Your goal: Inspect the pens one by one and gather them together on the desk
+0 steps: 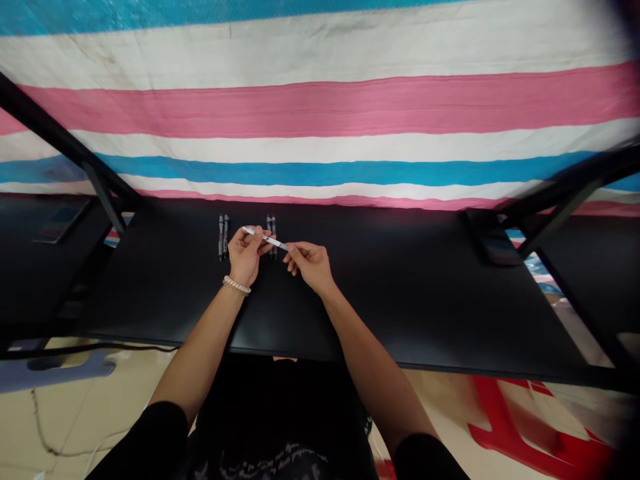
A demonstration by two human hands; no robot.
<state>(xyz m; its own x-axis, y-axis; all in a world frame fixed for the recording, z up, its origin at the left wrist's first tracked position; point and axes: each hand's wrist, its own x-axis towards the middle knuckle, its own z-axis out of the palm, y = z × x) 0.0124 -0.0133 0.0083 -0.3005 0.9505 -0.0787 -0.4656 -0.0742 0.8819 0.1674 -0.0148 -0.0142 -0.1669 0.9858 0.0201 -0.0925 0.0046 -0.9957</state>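
Observation:
A slim white pen is held between my two hands above the black table. My left hand, with a pale beaded bracelet at the wrist, pinches its upper left part between thumb and fingers. At the lower right end, my right hand grips the pen's tip with thumb and forefinger. Two dark pens lie side by side just left of my left hand. Behind the white pen lies another pair of dark pens, partly hidden by my fingers.
The black table spans the view, with slanted black metal frames at both sides. A striped sheet hangs behind it. A red plastic stool stands below right; cables lie on the floor at left.

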